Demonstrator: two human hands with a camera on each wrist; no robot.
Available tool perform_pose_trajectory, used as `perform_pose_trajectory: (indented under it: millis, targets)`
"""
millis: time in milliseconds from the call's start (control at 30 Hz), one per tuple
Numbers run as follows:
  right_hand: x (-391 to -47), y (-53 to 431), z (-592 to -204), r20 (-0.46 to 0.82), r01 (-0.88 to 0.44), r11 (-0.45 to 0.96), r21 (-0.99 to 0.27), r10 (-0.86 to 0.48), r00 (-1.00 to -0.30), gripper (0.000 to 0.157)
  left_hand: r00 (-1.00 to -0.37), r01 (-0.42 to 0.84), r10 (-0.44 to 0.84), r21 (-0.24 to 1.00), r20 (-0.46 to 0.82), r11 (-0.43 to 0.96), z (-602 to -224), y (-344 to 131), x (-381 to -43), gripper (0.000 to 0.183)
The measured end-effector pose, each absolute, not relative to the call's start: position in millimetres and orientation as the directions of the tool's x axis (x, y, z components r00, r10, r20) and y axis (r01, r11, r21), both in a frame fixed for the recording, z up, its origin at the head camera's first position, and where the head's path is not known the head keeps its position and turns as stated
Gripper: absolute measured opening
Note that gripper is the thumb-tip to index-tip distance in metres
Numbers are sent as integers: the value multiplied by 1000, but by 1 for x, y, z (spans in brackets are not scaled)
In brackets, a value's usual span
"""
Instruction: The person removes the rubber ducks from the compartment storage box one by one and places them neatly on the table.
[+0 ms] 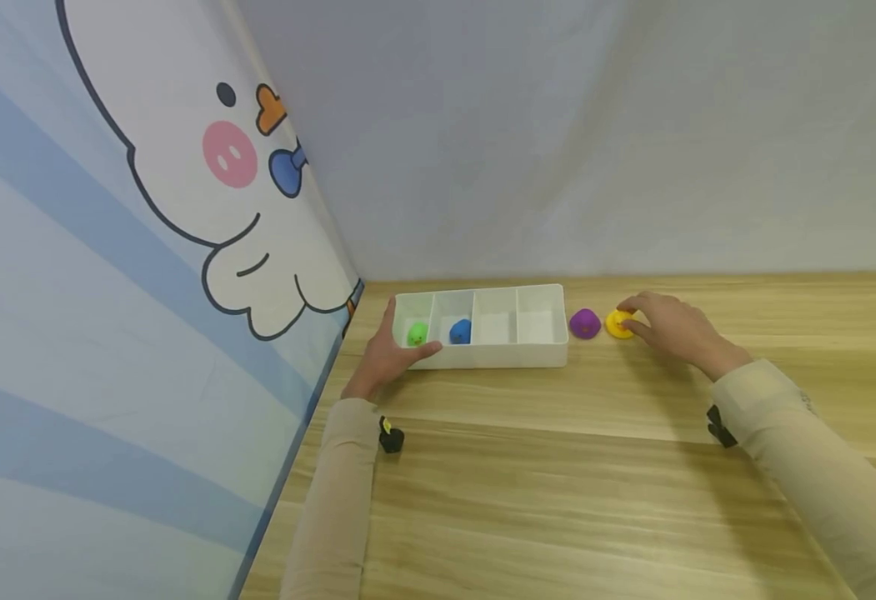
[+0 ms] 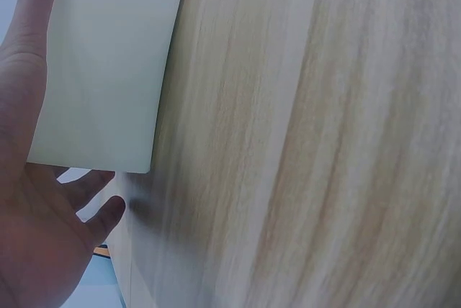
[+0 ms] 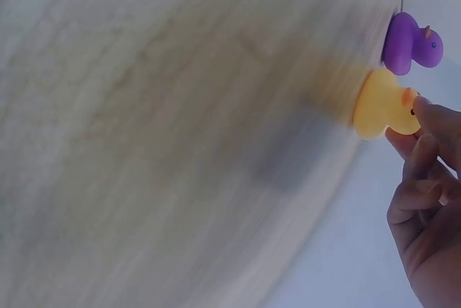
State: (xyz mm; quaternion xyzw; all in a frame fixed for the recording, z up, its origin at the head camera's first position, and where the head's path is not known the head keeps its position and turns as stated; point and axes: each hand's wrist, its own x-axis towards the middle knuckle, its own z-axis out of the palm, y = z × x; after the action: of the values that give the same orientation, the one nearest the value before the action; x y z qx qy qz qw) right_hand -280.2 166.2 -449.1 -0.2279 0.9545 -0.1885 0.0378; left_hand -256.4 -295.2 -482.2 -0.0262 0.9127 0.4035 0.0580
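Observation:
My right hand (image 1: pixel 673 327) pinches a yellow rubber duck (image 3: pixel 378 103) by its head between thumb and fingers; the duck is upright at the tabletop. Just left of it in the head view stands a purple rubber duck (image 1: pixel 585 323), apart from my fingers. A white divided box (image 1: pixel 483 357) lies further left. At its left end my left hand (image 1: pixel 392 357) holds it, thumb along the front wall and fingers round the end. A green duck (image 1: pixel 417 334) sits in the leftmost compartment and a blue duck (image 1: pixel 461 332) in the one beside it. The box's outer wall (image 2: pixel 108 63) fills part of the left wrist view.
The wooden table (image 1: pixel 528 500) meets a pale curtain (image 1: pixel 595 167) behind the box. On the left, a cloth wall with a cartoon figure (image 1: pixel 182 167) runs along the table's edge. Black wrist-worn devices (image 1: pixel 390 437) show below both hands.

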Motion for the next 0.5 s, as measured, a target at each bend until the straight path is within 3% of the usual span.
perform_pose_trajectory:
  millis: [500]
  targets:
    - [-284,161,-446,77,-452,810,-372,-459,-885,36,-993,-98,-13,733,-122,673,-485,-293,-254,128]
